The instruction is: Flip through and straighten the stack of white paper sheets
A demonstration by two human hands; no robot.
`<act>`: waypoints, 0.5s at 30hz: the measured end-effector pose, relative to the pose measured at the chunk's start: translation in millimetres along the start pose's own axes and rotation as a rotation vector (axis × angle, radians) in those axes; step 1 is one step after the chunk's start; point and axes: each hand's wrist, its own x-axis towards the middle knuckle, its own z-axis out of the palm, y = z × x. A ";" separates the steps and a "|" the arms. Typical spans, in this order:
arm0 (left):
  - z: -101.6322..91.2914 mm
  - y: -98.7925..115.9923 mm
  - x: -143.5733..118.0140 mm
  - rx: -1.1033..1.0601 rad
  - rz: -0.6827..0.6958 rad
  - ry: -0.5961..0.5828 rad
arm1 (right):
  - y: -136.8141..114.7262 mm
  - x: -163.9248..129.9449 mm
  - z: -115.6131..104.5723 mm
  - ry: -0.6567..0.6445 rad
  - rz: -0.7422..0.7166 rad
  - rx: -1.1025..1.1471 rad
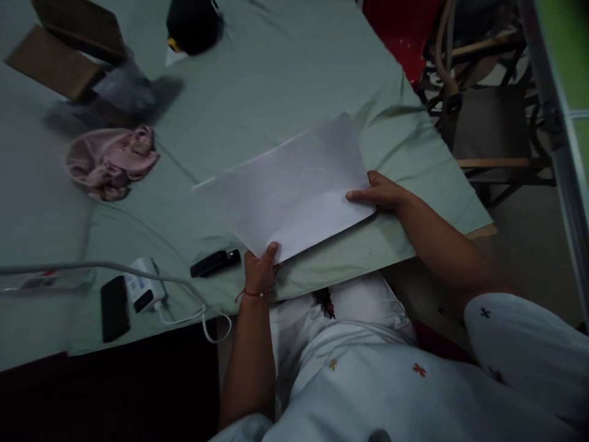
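Paper sheet (294, 190) on the green cloth (276, 80), black lighter (215, 263) just beside.
My left hand (260, 270) pinches its near edge; my right hand (380, 191) grips its right edge, fingers closed on it.

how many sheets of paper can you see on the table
1. The white paper lies near the table's front edge, left hand pinching its near edge, right hand at its right edge. More sheets may lie underneath.
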 end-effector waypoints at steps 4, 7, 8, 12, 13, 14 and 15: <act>0.3 -1.7 1.0 -0.012 0.007 -0.005 | 2.0 0.8 -1.9 0.009 0.010 -0.037; 3.3 2.3 -0.8 -0.050 -0.013 0.040 | 1.2 0.2 -1.1 0.010 0.007 -0.025; 4.4 3.7 -1.4 -0.063 -0.036 0.073 | 0.9 0.0 -0.7 0.009 0.008 -0.021; 5.0 7.0 -1.9 -0.065 -0.141 0.189 | 0.3 0.1 0.0 0.007 0.017 -0.023; 4.4 7.2 -1.7 -0.057 -0.148 0.195 | 0.3 0.1 0.0 0.010 0.015 -0.022; 3.9 7.3 -1.5 -0.039 -0.140 0.179 | 0.4 0.1 -0.1 0.012 0.013 -0.019; 3.6 7.4 -1.5 -0.021 -0.129 0.153 | 0.4 0.2 -0.1 0.013 0.010 -0.017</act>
